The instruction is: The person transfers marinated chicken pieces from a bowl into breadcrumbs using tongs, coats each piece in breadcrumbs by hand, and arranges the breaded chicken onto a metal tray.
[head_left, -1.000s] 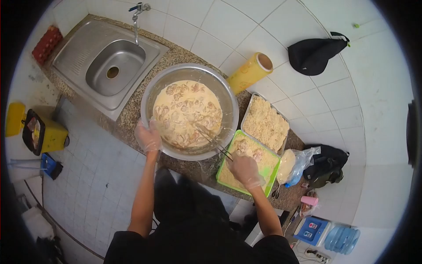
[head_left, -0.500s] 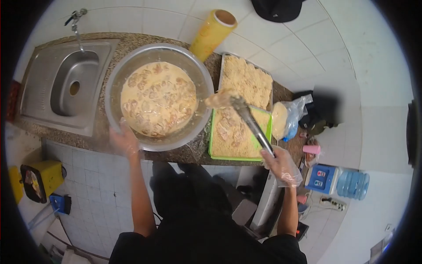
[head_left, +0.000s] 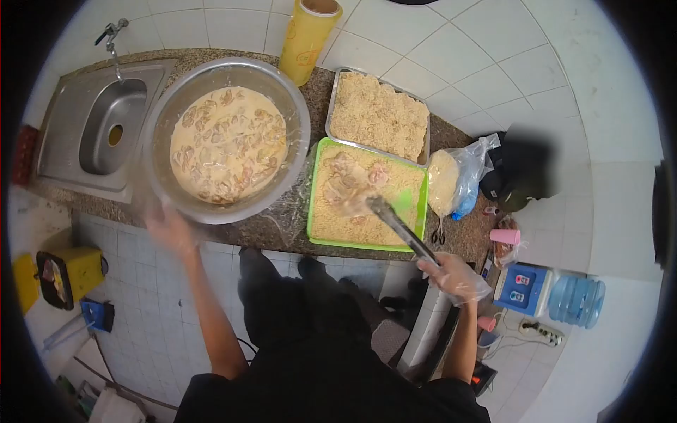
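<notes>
R hand [head_left: 453,276] clutches tongs [head_left: 405,231]; loose pinch cd drop meat [head_left: 352,201], scatter crumbs [head_left: 337,230] off tray [head_left: 314,190]; L hand [head_left: 171,230] blurred, grip unclear.

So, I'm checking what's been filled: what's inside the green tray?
Crumbs and meat pieces lie in the green tray. Whatever is under the pieces and tongs is hidden.

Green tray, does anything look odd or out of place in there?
A bare green patch shows toward the right side of the green tray; it stands out because crumbs cover much of the rest.
</notes>
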